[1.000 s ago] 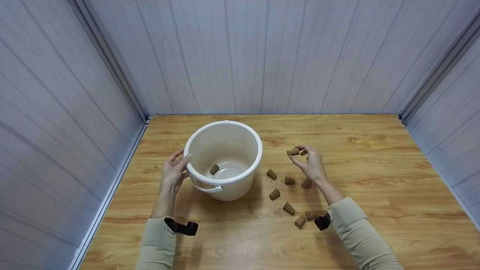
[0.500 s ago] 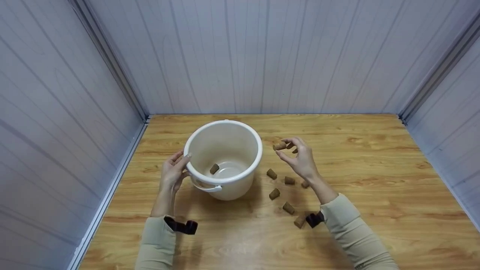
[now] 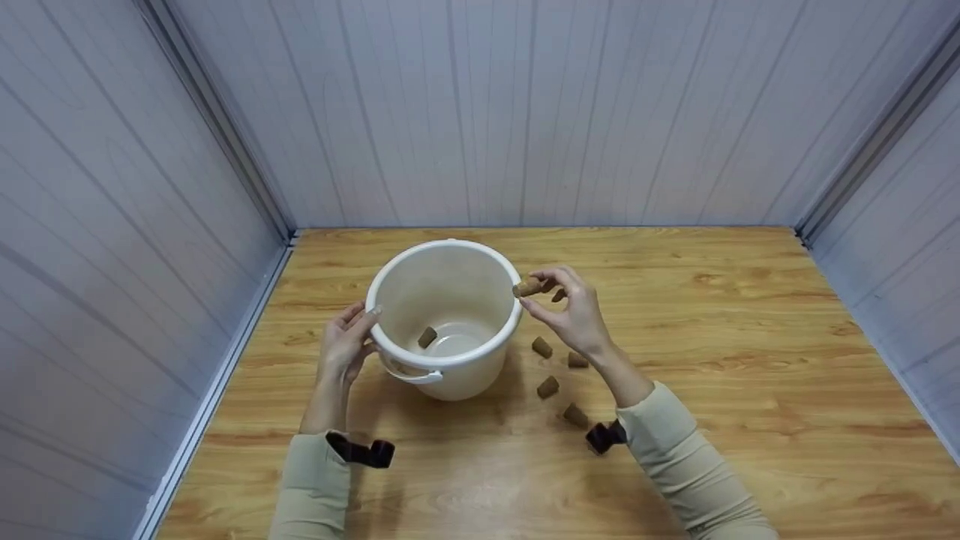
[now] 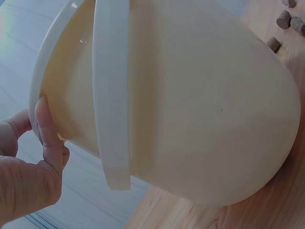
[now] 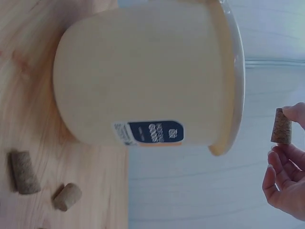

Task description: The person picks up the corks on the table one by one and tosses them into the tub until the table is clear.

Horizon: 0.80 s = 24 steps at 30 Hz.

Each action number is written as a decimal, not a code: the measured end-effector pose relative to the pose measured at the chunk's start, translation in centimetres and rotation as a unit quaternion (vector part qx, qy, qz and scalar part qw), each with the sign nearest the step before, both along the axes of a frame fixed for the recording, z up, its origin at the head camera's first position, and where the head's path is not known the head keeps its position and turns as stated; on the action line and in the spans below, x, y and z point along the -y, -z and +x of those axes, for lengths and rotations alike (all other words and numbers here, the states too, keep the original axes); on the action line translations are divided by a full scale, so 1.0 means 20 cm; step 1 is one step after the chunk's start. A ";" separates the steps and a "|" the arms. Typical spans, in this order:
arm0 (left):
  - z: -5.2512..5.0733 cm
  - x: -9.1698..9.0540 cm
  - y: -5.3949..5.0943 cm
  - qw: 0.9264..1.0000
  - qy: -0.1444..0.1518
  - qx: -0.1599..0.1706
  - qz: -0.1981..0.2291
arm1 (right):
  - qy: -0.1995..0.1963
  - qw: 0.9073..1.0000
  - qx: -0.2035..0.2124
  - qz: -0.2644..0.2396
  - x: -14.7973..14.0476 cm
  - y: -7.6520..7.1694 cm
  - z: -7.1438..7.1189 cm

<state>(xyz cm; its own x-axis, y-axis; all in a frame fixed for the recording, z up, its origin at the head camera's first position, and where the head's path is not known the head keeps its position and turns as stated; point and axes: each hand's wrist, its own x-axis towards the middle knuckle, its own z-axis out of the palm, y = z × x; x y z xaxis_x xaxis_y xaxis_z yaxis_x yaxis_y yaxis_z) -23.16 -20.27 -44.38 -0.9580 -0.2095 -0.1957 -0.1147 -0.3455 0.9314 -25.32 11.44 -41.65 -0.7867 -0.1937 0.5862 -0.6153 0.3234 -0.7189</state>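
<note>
A white plastic bucket (image 3: 469, 375) stands upright on the table, with one brown cork (image 3: 427, 337) lying inside on its bottom. At the left side of the bucket, my left hand (image 3: 344, 351) grips the rim between thumb and fingers; the left wrist view shows the rim between them. My right hand (image 3: 576, 318) is raised at the rim's right side and pinches another tapered cork (image 5: 281, 126) between thumb and fingertips. That cork overlaps the rim's right edge in the head view. The bucket's handle (image 3: 411, 375) hangs down at the front left.
Several loose corks lie on the wooden table (image 3: 720, 352) right of the bucket, among them one cork (image 3: 548, 387) near its base. The right forearm passes above some of them. Pale panel walls (image 3: 495, 112) enclose the table at the back and both sides.
My right hand has moved left and slightly away from me with the pinched cork, from over the table to the bucket's rim. My left hand and the bucket have stayed put.
</note>
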 end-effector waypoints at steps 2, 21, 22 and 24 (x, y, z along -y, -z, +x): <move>0.00 0.00 0.00 1.000 0.002 -0.003 -0.001 | -0.010 1.000 0.004 -0.006 0.03 -0.01 0.01; 0.01 0.00 -0.01 1.000 0.004 -0.012 0.006 | -0.049 0.999 0.003 0.017 0.18 -0.04 0.02; 0.01 0.00 -0.01 1.000 0.003 -0.010 0.006 | -0.049 0.999 0.004 0.018 0.18 -0.04 0.02; 0.01 0.00 -0.01 1.000 0.002 -0.006 0.005 | -0.046 0.999 0.007 0.021 0.19 -0.03 0.01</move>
